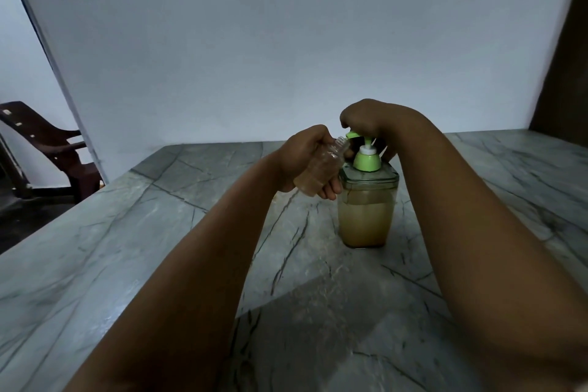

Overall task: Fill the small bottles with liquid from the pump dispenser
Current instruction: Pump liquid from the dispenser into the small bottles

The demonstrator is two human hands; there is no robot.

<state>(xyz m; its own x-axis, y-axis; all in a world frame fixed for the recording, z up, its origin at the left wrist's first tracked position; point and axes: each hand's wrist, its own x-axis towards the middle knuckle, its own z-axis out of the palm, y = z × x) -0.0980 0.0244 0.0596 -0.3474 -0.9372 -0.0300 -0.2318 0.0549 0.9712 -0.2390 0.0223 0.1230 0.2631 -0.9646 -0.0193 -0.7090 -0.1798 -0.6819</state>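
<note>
The small bottle (pixel 318 169) is up off the table, gripped in the left hand (pixel 305 157), fingers wrapped round its body from behind and below. It is tilted, its long axis running from the lower left up to the upper right, with the threaded open neck aimed at the green spout (pixel 447 136) of the pump dispenser (pixel 366 200). Mouth and spout tip sit just beside each other, maybe touching; from this angle I cannot tell whether the tip is actually inside the neck. That little meeting point is what the next press depends on.

The right hand (pixel 366 122) is over the top of the pump head, curled down on it, with the thumb side toward the spout and fingers dropping behind the green collar. It looks like it is pressing, though how far down the plunger sits is hard to read.

The dispenser stands upright on the grey veined table (pixel 159 232), just right of the bottle and under the right hand. So the right hand is on the pump, and the left has the bottle.

The bottle is clear plastic, and a brownish-amber liquid fills its lower part, roughly half by my judgement, with the shoulder and neck clear. The dispenser's square clear jar holds the same murky tan liquid, well above half.

If the neck slips off the spout, liquid will probably run over the left fingers. A dark plastic chair (pixel 44 143) stands far left, well apart.
</note>
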